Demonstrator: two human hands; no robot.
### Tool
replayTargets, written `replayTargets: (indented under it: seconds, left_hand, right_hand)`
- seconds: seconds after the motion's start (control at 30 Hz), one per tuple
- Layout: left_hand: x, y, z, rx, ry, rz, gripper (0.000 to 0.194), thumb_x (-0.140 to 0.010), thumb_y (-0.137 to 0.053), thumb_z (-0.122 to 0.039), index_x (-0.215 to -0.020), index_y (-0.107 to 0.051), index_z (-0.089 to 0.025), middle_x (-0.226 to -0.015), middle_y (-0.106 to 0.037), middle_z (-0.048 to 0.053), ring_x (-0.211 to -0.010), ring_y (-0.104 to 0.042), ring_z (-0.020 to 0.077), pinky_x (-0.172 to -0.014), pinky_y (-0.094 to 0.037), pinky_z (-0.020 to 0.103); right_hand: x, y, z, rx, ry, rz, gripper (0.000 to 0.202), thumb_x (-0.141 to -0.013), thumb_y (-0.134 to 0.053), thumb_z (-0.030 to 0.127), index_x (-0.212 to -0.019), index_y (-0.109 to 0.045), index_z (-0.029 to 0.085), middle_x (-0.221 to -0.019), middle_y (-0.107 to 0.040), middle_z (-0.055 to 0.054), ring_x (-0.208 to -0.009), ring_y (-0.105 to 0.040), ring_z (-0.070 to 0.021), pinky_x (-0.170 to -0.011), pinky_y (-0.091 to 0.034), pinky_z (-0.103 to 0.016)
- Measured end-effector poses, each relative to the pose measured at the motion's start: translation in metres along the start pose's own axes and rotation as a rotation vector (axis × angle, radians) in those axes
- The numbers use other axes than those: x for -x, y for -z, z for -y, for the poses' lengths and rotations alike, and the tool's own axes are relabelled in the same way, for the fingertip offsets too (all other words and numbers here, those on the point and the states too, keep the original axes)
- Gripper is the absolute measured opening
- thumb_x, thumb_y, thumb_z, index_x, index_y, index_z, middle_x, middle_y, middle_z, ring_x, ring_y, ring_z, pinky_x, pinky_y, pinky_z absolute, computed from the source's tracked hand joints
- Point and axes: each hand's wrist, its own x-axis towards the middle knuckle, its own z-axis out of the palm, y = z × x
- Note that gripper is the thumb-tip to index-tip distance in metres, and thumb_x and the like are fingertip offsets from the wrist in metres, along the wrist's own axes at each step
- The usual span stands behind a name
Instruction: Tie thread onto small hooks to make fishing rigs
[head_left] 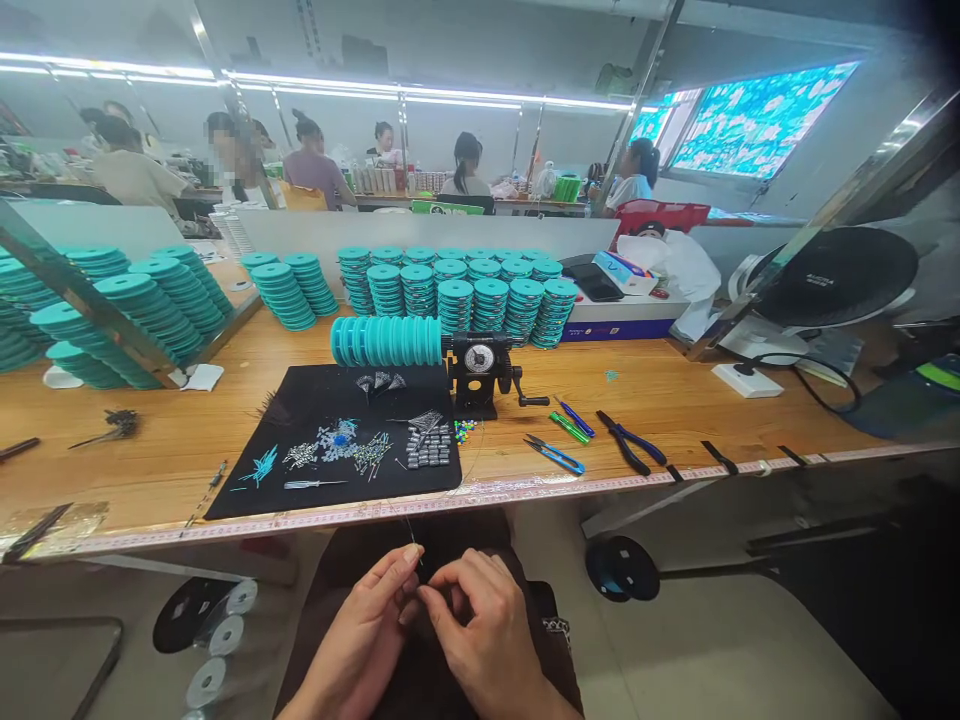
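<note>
Black mat (315, 455), teal spools (457, 290), pliers (631, 443)

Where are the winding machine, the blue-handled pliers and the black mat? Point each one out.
winding machine (480, 375), head view, on its round dial face.
blue-handled pliers (630, 442), head view, on the handles near the pivot.
black mat (315, 400), head view, on a bare patch near its far edge.

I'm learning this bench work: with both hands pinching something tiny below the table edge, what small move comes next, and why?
Probably draw the thin dark line taut: left hand and right hand meet fingertip to fingertip on it, and it runs up toward the black cloth mat.
</note>
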Motion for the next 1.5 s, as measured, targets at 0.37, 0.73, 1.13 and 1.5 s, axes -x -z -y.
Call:
replayTargets:
  seconds: [0.37,0.73,1.13,1.5]
  left_hand:
    - [0.006,0.002,-0.007,-0.108,0.05,0.075,0.017,-0.08,-0.075,-0.029,-0.087,-0.07,-0.014,-0.074,-0.041,-0.004,-0.059,-0.03,0.006,-0.044,-0.026,0.013]
    - [0.008,0.009,-0.015,-0.226,0.109,0.21,0.015,-0.086,-0.069,-0.029,-0.084,-0.07,-0.014,-0.078,-0.045,0.0,-0.06,-0.026,0.0078,-0.046,-0.02,0.016]
    - [0.005,0.013,-0.013,-0.287,0.062,0.18,0.023,-0.087,-0.067,-0.034,-0.092,-0.072,-0.012,-0.083,-0.055,0.005,-0.063,-0.033,0.0079,-0.045,-0.02,0.016]
    - [0.006,0.011,-0.012,-0.483,-0.099,0.123,0.023,-0.085,-0.067,-0.038,-0.093,-0.072,-0.017,-0.074,-0.052,-0.001,-0.055,-0.031,0.0073,-0.05,-0.027,0.018]
  right_hand:
    - [-0.003,0.01,-0.002,-0.219,-0.073,0.1,0.019,-0.081,-0.058,0.007,-0.095,-0.061,0.02,-0.098,-0.059,-0.003,-0.075,-0.054,-0.0149,-0.067,-0.043,-0.026]
    - [-0.009,0.028,-0.006,-0.236,0.022,0.203,0.009,-0.088,-0.062,0.013,-0.082,-0.064,0.019,-0.08,-0.06,0.001,-0.073,-0.056,-0.0135,-0.066,-0.04,-0.024]
    - [-0.006,0.03,-0.007,0.009,0.322,0.204,0.015,-0.092,-0.053,0.013,-0.088,-0.067,0.017,-0.078,-0.055,-0.004,-0.074,-0.049,-0.0175,-0.066,-0.038,-0.03]
    - [-0.009,0.019,-0.011,-0.087,0.137,0.214,0.018,-0.091,-0.056,0.012,-0.095,-0.071,0.021,-0.097,-0.056,-0.005,-0.082,-0.055,-0.0164,-0.073,-0.042,-0.028]
